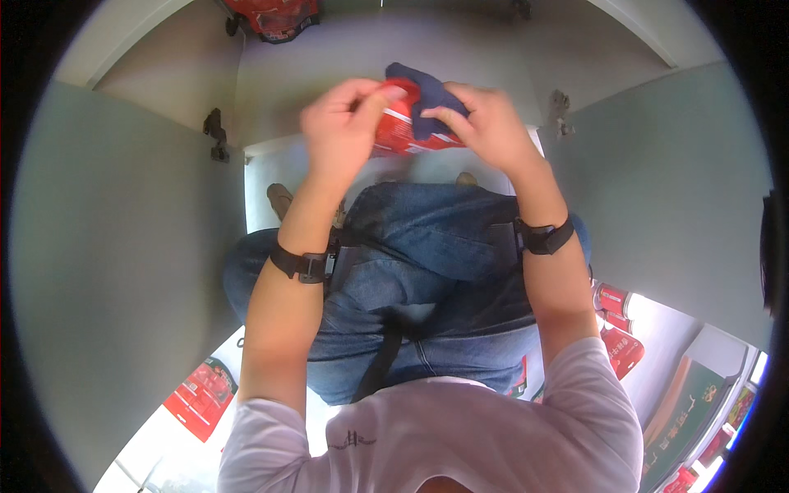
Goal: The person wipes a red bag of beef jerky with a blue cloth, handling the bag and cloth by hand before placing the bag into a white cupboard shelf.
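Observation:
In the head view, my left hand (339,123) pinches the upper corner of a red plastic packet (394,130) between thumb and fingers. A dark blue cloth (436,98) lies bunched against the packet's face, gripped by my right hand (490,123). Both hands are raised in front of my knees, over the front edge of an open cabinet. White print shows on the packet; part of it is hidden behind the cloth and fingers. Some blur softens the left fingers.
Two grey-green cabinet doors (123,234) (659,185) stand open at either side, with metal hinges (216,135). Another red packet (277,18) sits deep inside the cabinet (382,49). Behind me on the floor are a red packet (203,394) and red cans (613,302).

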`<action>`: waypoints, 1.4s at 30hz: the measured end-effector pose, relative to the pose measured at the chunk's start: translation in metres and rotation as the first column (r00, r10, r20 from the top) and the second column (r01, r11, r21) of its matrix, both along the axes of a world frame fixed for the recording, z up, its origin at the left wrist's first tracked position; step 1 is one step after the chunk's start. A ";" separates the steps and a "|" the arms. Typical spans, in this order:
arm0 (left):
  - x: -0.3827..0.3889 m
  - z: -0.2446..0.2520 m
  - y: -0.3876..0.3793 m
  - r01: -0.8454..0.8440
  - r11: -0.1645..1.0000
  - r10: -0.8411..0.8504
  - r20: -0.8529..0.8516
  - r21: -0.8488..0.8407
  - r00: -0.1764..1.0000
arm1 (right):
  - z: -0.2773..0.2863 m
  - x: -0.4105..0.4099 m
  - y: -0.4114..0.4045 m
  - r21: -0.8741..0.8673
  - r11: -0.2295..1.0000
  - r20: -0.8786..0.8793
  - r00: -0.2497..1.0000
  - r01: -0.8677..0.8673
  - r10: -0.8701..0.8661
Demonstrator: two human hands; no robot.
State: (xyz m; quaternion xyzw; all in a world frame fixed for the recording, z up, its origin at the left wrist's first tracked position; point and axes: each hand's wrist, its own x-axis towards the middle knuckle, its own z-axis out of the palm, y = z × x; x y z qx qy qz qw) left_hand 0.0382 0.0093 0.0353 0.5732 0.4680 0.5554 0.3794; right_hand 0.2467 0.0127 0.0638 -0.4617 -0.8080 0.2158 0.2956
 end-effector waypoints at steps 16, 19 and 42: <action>0.006 -0.017 -0.004 -0.138 0.981 0.136 0.019 0.134 0.990 | -0.017 0.013 0.008 0.101 0.988 0.015 0.993 -0.114 0.113; 0.008 -0.023 -0.001 -0.171 0.968 0.164 0.057 0.181 0.985 | -0.009 0.008 0.005 -0.061 0.995 -0.085 0.994 -0.073 0.068; -0.022 -0.016 0.013 -0.246 0.963 0.219 0.207 0.113 0.954 | -0.015 0.024 0.014 -0.096 0.974 -0.184 0.958 0.204 -0.219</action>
